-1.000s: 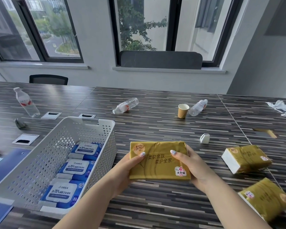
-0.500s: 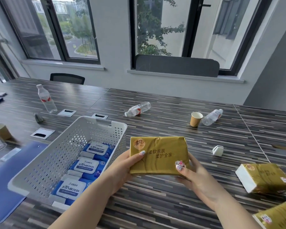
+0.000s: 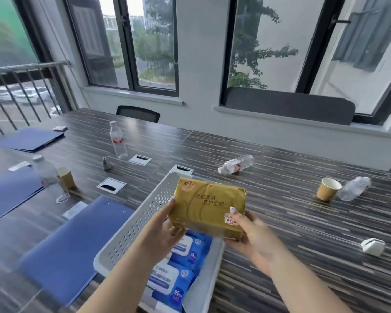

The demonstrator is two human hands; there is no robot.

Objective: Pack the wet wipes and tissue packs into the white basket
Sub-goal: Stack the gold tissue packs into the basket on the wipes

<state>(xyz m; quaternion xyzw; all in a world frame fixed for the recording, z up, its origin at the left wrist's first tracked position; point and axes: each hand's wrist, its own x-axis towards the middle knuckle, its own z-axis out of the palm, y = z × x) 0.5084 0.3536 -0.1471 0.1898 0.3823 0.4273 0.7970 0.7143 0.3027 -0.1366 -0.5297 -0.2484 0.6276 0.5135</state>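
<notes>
The white basket is perforated plastic with a smooth rim, and it sits on a striped, wood-grain table. Inside lie blue wet wipes packs with white label flaps, flat along the bottom and below the fingers; how many there are cannot be told, since the hands hide part of the row.

The left hand is curled around the left end of a gold tissue pack, thumb tip on the top face and the other fingers underneath. The right hand grips the right near corner the same way, its thumb pressed beside a small white sticker. Both hands are closed firmly on the pack, which is held tilted in the air over the basket's far half, touching neither the rim nor the wipes. Its wrapper is glossy, crinkled foil-like plastic around a soft rectangular block.

Left of the fingers lie flat blue folders, a paper cup and an upright clear bottle. Beyond the fingers a bottle lies on its side. To their right stand another paper cup, a tipped bottle and a small white object.
</notes>
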